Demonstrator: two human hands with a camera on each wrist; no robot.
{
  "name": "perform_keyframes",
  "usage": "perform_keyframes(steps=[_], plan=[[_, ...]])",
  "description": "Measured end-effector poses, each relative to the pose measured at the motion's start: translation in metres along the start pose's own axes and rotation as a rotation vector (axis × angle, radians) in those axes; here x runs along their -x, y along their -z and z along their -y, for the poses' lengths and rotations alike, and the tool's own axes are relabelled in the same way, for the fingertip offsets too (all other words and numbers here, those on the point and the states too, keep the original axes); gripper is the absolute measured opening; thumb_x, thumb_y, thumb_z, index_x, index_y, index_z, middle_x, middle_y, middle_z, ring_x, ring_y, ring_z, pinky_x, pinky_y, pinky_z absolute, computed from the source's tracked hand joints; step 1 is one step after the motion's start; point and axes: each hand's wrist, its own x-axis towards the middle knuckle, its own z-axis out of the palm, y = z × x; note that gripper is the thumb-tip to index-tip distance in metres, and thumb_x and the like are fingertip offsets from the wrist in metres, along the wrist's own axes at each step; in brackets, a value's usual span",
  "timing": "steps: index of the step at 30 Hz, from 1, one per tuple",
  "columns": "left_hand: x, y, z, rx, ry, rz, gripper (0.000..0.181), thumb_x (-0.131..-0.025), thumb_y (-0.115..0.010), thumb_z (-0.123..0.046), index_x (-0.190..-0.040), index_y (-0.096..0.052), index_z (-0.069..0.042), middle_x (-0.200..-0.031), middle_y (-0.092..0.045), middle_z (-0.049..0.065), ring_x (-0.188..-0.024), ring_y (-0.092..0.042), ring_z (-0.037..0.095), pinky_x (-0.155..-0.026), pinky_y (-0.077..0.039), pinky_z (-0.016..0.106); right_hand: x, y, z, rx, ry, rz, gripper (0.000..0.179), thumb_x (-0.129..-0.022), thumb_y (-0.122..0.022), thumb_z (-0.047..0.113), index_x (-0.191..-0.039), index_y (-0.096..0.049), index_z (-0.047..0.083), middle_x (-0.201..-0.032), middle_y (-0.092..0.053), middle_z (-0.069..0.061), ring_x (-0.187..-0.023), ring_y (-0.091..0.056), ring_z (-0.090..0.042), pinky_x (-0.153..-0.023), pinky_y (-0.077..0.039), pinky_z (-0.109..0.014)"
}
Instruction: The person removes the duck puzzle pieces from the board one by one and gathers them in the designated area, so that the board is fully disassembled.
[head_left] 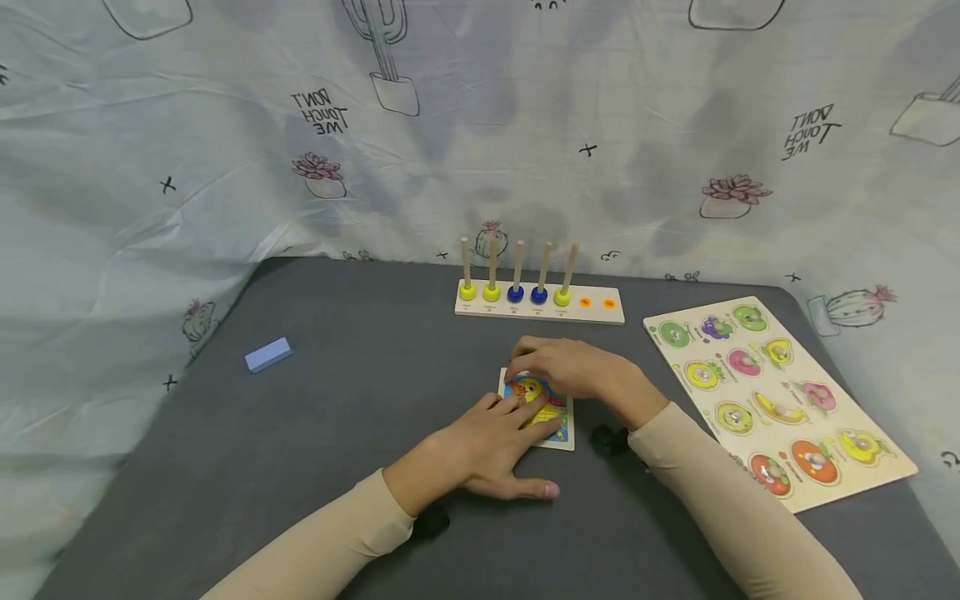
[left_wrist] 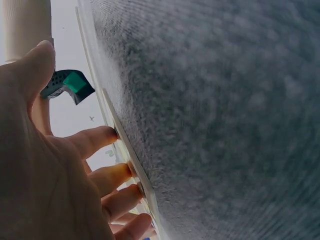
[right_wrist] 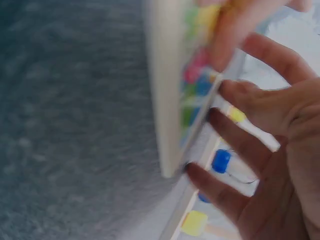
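A small wooden picture puzzle [head_left: 562,433] with a yellow duck on it lies flat on the grey table, in the middle of the head view. My left hand [head_left: 487,450] is spread over it, fingertips pressing on its face and the thumb out to the side on the near side. In the left wrist view those fingers [left_wrist: 120,200] meet the board's surface, nearly straight. My right hand [head_left: 570,364] reaches across the far edge. Its thumb and extended fingers [right_wrist: 245,145] touch along that edge in the right wrist view. Both hands cover parts of the picture.
Behind the hands stands a counting peg board [head_left: 540,310] with upright pegs and yellow and blue rings. A large fruit puzzle board [head_left: 720,400] lies at the right, close by the right forearm. On the left side lies a light blue block [head_left: 267,355]. A printed cloth [head_left: 480,167] hangs behind the table.
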Motion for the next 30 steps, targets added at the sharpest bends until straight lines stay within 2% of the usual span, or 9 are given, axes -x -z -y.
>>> perform_keyframes(steps=[6, 11, 16, 24, 30], plan=[[-0.001, 0.0, 0.0, -0.024, -0.003, -0.004, 0.094, -0.089, -0.024, -0.089, -0.165, -0.025, -0.032, -0.172, -0.016, 0.001, -0.154, -0.026, 0.027, -0.116, -0.03, 0.049, 0.004, 0.0, 0.0, 0.043, -0.013, 0.067, 0.048, -0.106, -0.051, 0.002, -0.137, -0.064, 0.037, -0.149, -0.049, 0.001, -0.132, -0.055, -0.024, -0.096, -0.052, -0.047], [-0.001, 0.0, -0.004, -0.04, -0.018, -0.016, 0.096, -0.09, -0.025, -0.088, -0.165, -0.024, -0.027, -0.172, -0.015, 0.006, -0.155, -0.024, 0.029, -0.12, -0.028, 0.047, 0.006, 0.002, 0.001, 0.084, 0.011, 0.051, 0.056, -0.101, -0.054, -0.008, -0.137, -0.065, 0.034, -0.151, -0.051, 0.0, -0.133, -0.055, -0.026, -0.093, -0.054, -0.047], [-0.001, 0.0, -0.011, -0.058, -0.011, -0.014, 0.098, -0.092, -0.027, -0.086, -0.165, -0.025, -0.021, -0.172, -0.016, 0.011, -0.157, -0.019, 0.032, -0.123, -0.027, 0.045, 0.007, 0.001, 0.001, 0.089, 0.032, 0.048, 0.059, -0.1, -0.054, -0.011, -0.137, -0.066, 0.033, -0.152, -0.052, 0.001, -0.135, -0.055, -0.03, -0.1, -0.051, -0.052], [-0.002, 0.004, -0.016, -0.204, -0.004, -0.103, 0.084, -0.1, -0.024, -0.076, -0.161, -0.037, -0.019, -0.167, -0.032, 0.009, -0.149, -0.034, 0.027, -0.118, -0.035, 0.042, 0.006, 0.001, -0.001, 0.09, 0.047, 0.052, 0.063, -0.098, -0.054, -0.015, -0.141, -0.063, 0.03, -0.154, -0.05, -0.002, -0.135, -0.055, -0.03, -0.102, -0.05, -0.05], [-0.004, 0.006, -0.016, -0.196, -0.017, -0.089, 0.081, -0.101, -0.024, -0.073, -0.162, -0.036, -0.02, -0.167, -0.032, 0.006, -0.148, -0.035, 0.028, -0.115, -0.038, 0.043, 0.007, 0.001, -0.004, 0.03, 0.042, 0.061, 0.061, -0.101, -0.048, -0.014, -0.141, -0.064, 0.029, -0.152, -0.05, -0.002, -0.134, -0.056, -0.03, -0.104, -0.05, -0.047]])
